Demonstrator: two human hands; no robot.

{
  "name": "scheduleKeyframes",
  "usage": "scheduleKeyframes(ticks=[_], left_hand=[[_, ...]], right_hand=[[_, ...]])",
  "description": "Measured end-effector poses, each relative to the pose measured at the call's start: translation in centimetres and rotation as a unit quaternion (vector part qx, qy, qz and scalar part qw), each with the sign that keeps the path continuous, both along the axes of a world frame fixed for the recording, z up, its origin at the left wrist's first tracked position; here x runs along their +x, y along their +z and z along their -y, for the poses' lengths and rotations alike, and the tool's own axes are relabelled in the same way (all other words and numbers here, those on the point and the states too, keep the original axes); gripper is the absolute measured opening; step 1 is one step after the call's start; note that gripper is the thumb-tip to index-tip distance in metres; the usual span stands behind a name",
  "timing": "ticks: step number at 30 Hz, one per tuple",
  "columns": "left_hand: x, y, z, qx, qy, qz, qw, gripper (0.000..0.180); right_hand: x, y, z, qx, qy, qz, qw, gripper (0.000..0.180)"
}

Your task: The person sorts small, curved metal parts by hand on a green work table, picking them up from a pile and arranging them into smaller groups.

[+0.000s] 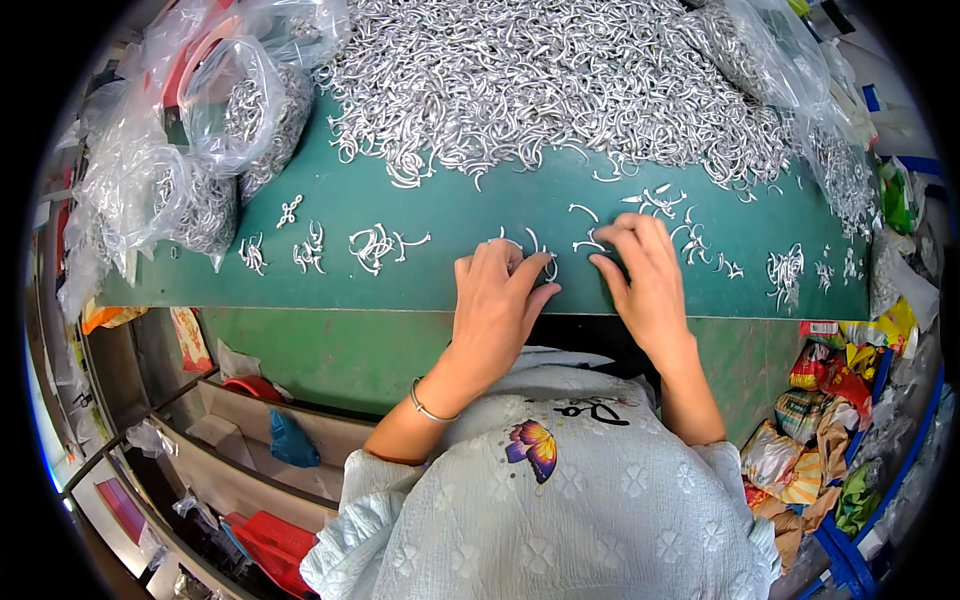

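Note:
My left hand (497, 300) is at the front edge of the green table, its fingers curled. Between its thumb and forefinger is a small curved silver metal piece (552, 268). Just to the right, my right hand (648, 285) has its thumb and bent forefinger around the end of another curved silver piece (585, 244). A loose curved piece (583, 210) lies just beyond those fingertips. More pieces, some joined in clusters, rest beyond the right hand, such as one pointed group (657, 200). The left palm and some of its fingertips are hidden.
A large heap of silver pieces (520, 80) covers the far side of the green table (400, 285). Small groups (372, 248) (785, 270) lie along its front. Clear bags of pieces (205, 205) stand at left, another bag (775, 50) at right. Colourful packaging (800, 450) fills the lower right.

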State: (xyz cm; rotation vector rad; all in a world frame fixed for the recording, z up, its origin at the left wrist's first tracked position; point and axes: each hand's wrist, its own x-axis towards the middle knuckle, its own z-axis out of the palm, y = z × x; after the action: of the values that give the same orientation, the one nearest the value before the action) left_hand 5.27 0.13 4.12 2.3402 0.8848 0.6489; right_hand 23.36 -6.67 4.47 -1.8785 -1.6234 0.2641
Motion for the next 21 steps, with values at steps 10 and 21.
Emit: scheduleKeyframes(ticks=[10,21], left_hand=[[0.7,-0.4,0.9,-0.006,0.018,-0.001,1.0,0.035],[1.0,-0.9,0.5,0.015,0.02,0.004,1.0,0.038]], right_hand=[[2.4,0.2,2.8,0.0,-0.058,0.036,0.998,0.022],[3.1,-0.1,1.8,-0.003,-0.049,0.049,0.998,0.016]])
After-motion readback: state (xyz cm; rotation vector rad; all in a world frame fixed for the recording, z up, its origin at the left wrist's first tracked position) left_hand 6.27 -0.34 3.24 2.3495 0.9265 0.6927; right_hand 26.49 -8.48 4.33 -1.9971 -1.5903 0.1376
